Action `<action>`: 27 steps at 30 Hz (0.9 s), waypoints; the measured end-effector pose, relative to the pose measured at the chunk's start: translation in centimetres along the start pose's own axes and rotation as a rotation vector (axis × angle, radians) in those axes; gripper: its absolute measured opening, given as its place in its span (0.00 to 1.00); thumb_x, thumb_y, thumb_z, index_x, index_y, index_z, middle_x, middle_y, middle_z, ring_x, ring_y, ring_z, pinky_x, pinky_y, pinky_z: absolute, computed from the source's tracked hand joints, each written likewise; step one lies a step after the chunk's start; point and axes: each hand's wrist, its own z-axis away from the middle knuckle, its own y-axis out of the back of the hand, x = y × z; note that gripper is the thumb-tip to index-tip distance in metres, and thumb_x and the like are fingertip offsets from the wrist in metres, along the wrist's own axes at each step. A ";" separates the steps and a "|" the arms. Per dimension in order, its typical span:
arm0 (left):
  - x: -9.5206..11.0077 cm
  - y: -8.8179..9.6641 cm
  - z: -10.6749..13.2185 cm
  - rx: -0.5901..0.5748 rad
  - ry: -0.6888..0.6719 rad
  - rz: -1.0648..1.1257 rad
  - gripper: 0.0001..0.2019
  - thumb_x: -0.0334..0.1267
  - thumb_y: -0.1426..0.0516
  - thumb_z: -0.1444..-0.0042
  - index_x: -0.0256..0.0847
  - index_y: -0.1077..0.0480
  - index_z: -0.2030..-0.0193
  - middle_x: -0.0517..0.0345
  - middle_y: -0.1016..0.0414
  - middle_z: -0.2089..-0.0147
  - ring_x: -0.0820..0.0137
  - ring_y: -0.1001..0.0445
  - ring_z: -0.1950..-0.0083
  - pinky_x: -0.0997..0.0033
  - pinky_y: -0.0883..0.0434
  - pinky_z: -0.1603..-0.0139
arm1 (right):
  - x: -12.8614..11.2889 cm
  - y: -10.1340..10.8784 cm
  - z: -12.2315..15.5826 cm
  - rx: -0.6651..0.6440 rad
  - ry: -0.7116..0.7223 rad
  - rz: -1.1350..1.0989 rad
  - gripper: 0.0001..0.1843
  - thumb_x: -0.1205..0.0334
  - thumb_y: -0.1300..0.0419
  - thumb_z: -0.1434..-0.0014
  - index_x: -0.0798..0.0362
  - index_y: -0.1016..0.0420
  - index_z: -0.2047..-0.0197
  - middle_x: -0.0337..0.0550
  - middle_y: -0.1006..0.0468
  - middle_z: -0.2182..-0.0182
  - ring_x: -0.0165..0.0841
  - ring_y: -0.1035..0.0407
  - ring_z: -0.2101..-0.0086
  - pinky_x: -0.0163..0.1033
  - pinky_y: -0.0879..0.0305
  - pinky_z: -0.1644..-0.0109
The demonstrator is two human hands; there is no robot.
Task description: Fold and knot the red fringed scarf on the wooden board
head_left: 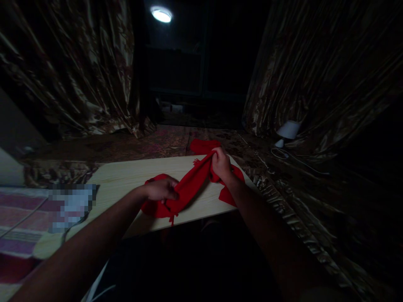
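A red fringed scarf (192,184) stretches between my two hands over a light wooden table (126,176). My left hand (162,189) pinches its lower left part near a fringed end, close to the tabletop. Higher up and to the right, my right hand (221,163) is closed around a gathered section. Loose red folds lie on the table beneath and beside both hands. Another folded red piece (205,146) rests just past the table's far edge; whether it joins the scarf is hidden behind my right hand.
Patterned cloth (151,140) covers the surface behind the table. A small white lamp (289,130) with a white cord stands at the right. Long curtains (94,75) flank a dark window. Striped fabric (22,209) and a blurred-out object (74,207) lie at the left.
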 end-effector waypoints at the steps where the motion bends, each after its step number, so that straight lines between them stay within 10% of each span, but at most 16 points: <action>1: -0.2 -0.1 -0.1 -0.010 0.000 -0.047 0.13 0.46 0.37 0.58 0.41 0.26 0.68 0.63 0.26 0.73 0.72 0.31 0.74 0.75 0.36 0.74 | 0.1 0.0 0.0 0.016 0.002 -0.017 0.14 0.66 0.53 0.37 0.49 0.27 0.56 0.45 0.21 0.62 0.40 0.27 0.61 0.42 0.33 0.54; 8: -0.9 0.4 -0.6 0.075 0.108 -0.613 0.09 0.41 0.40 0.54 0.41 0.23 0.67 0.57 0.22 0.69 0.65 0.25 0.66 0.72 0.35 0.67 | 0.9 0.0 -0.8 0.212 -0.097 -0.087 0.13 0.67 0.54 0.38 0.49 0.32 0.56 0.45 0.23 0.63 0.39 0.28 0.60 0.42 0.32 0.51; 15: 1.8 3.4 2.6 0.965 0.316 -0.699 0.21 0.53 0.48 0.42 0.40 0.27 0.54 0.41 0.20 0.59 0.55 0.23 0.62 0.64 0.36 0.67 | 1.6 1.1 -1.3 0.239 -0.293 -0.072 0.15 0.68 0.56 0.39 0.52 0.33 0.52 0.52 0.24 0.56 0.41 0.30 0.53 0.46 0.35 0.44; 20: 4.6 5.8 5.4 1.533 0.108 -0.595 0.17 0.48 0.46 0.44 0.39 0.28 0.54 0.48 0.21 0.54 0.61 0.25 0.57 0.65 0.33 0.61 | 0.0 0.8 -0.5 0.150 -0.246 -0.101 0.16 0.68 0.55 0.40 0.52 0.33 0.51 0.51 0.24 0.56 0.41 0.30 0.53 0.46 0.35 0.43; 23: 5.7 7.8 6.2 1.513 0.107 -0.475 0.18 0.44 0.45 0.46 0.35 0.26 0.54 0.51 0.21 0.57 0.65 0.26 0.61 0.68 0.33 0.61 | -0.8 0.1 -0.2 0.101 -0.205 -0.071 0.17 0.70 0.55 0.41 0.50 0.33 0.52 0.49 0.23 0.56 0.39 0.29 0.53 0.43 0.34 0.45; 27: 5.9 10.2 6.6 1.154 0.301 -0.454 0.18 0.45 0.46 0.44 0.32 0.23 0.60 0.48 0.20 0.62 0.64 0.25 0.62 0.69 0.32 0.62 | -0.9 -0.3 -0.1 0.060 -0.188 -0.063 0.18 0.71 0.55 0.43 0.51 0.33 0.52 0.49 0.23 0.56 0.40 0.28 0.55 0.43 0.34 0.47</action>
